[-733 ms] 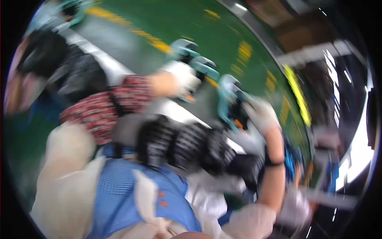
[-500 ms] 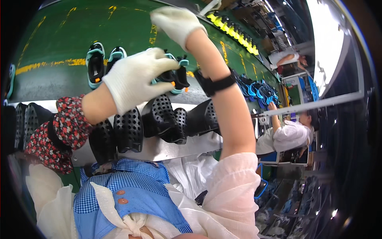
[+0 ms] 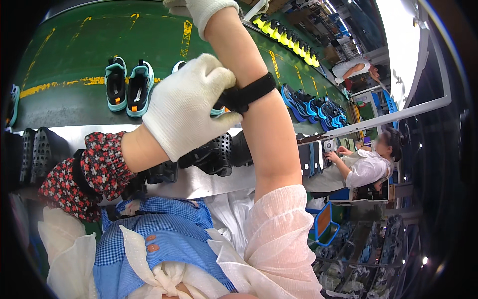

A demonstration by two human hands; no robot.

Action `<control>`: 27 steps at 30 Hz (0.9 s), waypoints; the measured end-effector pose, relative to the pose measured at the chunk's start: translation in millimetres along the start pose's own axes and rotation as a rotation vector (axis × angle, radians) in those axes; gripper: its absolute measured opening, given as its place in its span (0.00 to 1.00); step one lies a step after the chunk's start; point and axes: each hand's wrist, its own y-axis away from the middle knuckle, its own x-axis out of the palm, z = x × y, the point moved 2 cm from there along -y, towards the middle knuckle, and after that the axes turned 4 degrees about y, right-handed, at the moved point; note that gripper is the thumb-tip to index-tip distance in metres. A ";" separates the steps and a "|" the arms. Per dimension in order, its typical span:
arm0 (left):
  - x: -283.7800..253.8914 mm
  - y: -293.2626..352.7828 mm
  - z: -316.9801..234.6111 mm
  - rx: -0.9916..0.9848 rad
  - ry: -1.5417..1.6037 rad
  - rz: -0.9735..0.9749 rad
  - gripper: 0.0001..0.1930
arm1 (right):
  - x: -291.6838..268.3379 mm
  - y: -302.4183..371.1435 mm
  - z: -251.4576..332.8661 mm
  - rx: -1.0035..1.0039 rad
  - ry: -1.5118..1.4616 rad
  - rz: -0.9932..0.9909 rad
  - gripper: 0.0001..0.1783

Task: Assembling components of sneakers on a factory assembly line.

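Note:
My left hand, in a white knit glove with a floral sleeve cover at its wrist, reaches across to my right forearm. Its thumb and forefinger close around the dark piece on a black strap, which circles that forearm. My right hand, gloved in white too, stretches to the top edge, where its fingers are mostly cut off. A pair of teal, white and black shoes, a left one and a right one, stands beyond my left hand. More shoes are partly hidden behind the glove.
Black perforated shoe-shaped forms line a metal ledge before me. Past it lies a green surface with worn yellow lines. Yellow shoes and blue shoes stand in rows. A co-worker works at right.
My left hand has moved right onto the strap, and its fingers have closed in. My right arm has shifted left and farther up, taking the hand partly out of view.

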 end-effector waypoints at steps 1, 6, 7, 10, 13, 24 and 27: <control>1.3 0.5 0.5 0.012 -0.048 0.009 0.21 | 1.1 -2.2 -2.5 0.028 -0.157 0.134 0.11; -8.9 -1.2 11.5 0.046 -0.149 0.054 0.21 | 28.6 22.5 7.4 0.058 -0.148 -0.077 0.11; -8.7 -1.3 11.5 0.052 -0.137 0.095 0.21 | 27.7 27.2 8.5 0.049 -0.165 -0.093 0.11; -15.2 3.1 15.5 0.059 -0.064 0.268 0.22 | 22.8 38.0 0.5 0.091 -0.115 -0.080 0.12; -24.4 15.1 31.0 -0.021 -0.009 0.514 0.24 | 34.1 71.1 2.4 0.002 0.126 -0.190 0.13; -55.9 30.8 100.8 -0.257 -0.358 0.621 0.21 | 45.9 165.6 4.6 -0.216 0.968 -0.046 0.13; -62.1 35.0 113.6 -0.377 -0.470 0.593 0.21 | 43.1 176.8 1.9 -0.217 1.113 0.070 0.12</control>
